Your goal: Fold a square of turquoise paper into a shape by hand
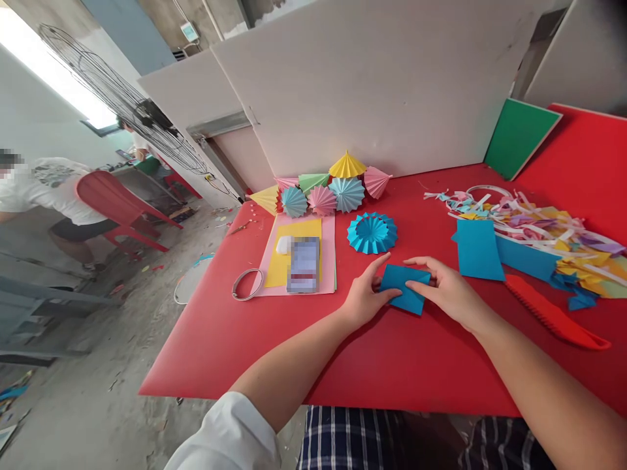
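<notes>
A small folded sheet of blue paper (pixel 404 287) is held just above the red table by both hands. My left hand (pixel 367 292) grips its left edge, thumb on top. My right hand (pixel 448 290) pinches the right side, its thumb pressed on the paper's face. Behind them lies a pleated blue paper ring (pixel 372 233). To the right of my right hand rests a flat blue sheet (pixel 479 249), beside a longer blue strip (pixel 526 253).
Pleated paper cones (pixel 347 165) line the white panel. Left are a phone (pixel 303 264) on coloured sheets and a tape roll (pixel 247 284). Paper scraps (pixel 533 222) and a red serrated tool (pixel 553 313) lie right. A person (pixel 59 189) bends near a red chair (pixel 117 205).
</notes>
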Tool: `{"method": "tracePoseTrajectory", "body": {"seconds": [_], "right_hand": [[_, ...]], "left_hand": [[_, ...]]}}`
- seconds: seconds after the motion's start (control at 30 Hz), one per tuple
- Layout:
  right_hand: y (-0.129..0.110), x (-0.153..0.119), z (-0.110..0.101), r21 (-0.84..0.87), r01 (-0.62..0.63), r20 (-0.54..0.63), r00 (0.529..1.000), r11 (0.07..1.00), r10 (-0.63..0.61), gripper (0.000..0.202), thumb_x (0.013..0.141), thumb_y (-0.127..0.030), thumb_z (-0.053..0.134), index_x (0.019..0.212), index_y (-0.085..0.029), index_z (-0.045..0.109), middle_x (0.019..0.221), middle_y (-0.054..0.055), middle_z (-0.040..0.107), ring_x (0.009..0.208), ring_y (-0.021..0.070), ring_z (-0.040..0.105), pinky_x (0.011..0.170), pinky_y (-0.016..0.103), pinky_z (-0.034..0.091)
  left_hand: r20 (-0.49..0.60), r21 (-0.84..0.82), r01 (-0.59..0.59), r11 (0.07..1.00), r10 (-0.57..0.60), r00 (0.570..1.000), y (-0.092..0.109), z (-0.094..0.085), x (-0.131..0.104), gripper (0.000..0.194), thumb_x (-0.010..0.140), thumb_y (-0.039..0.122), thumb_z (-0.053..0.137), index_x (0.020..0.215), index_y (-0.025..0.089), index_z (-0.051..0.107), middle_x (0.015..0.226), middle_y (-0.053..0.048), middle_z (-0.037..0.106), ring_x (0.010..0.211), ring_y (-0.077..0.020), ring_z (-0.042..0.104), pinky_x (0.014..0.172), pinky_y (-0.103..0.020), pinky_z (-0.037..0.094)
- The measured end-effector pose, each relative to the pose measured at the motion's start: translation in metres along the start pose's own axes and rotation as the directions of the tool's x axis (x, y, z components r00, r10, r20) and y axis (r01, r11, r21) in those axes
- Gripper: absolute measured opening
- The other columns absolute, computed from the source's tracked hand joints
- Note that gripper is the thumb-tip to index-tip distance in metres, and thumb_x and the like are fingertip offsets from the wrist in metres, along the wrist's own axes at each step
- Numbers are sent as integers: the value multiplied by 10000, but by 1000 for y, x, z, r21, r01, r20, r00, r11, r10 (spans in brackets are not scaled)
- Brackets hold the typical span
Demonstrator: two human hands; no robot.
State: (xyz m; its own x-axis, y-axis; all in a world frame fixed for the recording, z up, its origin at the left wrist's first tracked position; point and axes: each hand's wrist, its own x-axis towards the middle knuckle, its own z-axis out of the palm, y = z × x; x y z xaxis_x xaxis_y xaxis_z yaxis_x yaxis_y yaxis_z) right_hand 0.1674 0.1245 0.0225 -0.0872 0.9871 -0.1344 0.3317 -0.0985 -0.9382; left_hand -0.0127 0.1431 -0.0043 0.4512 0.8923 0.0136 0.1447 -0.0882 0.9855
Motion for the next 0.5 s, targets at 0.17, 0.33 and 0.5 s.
{"method": "tracePoseTrajectory", "body": {"seconds": [0.17, 0.33, 0.5], "right_hand": [[9, 3, 0, -44, 39, -18, 999, 998, -40, 412, 746, -398, 611, 1141, -303, 541, 1168, 44, 610, 1025, 251, 595, 714, 325, 546], [11, 3, 1, 25, -53, 11, 999, 998, 52, 504, 725, -452, 615, 1192, -299, 504, 993, 51, 678, 783, 230, 658, 615, 346, 561], [7, 2, 2, 33, -77, 31, 997, 996, 76, 528, 705, -457, 632, 1189, -291, 506, 915, 46, 689, 784, 243, 660, 613, 354, 564]], "left_hand": [[-2, 56, -30, 998, 30, 1000, 1, -1, 0, 671, 800, 265, 598, 1392, 256, 281, 665, 37, 519, 614, -107, 501, 603, -238, 450], [-15, 97, -52, 994, 53, 998, 4, -2, -1, 643, 822, 299, 566, 1392, 274, 270, 649, 49, 485, 596, -99, 464, 574, -222, 422], [-14, 133, -32, 991, 34, 999, 7, -2, -2, 610, 822, 320, 558, 1370, 260, 295, 666, 39, 509, 604, -113, 494, 570, -230, 428]]}}
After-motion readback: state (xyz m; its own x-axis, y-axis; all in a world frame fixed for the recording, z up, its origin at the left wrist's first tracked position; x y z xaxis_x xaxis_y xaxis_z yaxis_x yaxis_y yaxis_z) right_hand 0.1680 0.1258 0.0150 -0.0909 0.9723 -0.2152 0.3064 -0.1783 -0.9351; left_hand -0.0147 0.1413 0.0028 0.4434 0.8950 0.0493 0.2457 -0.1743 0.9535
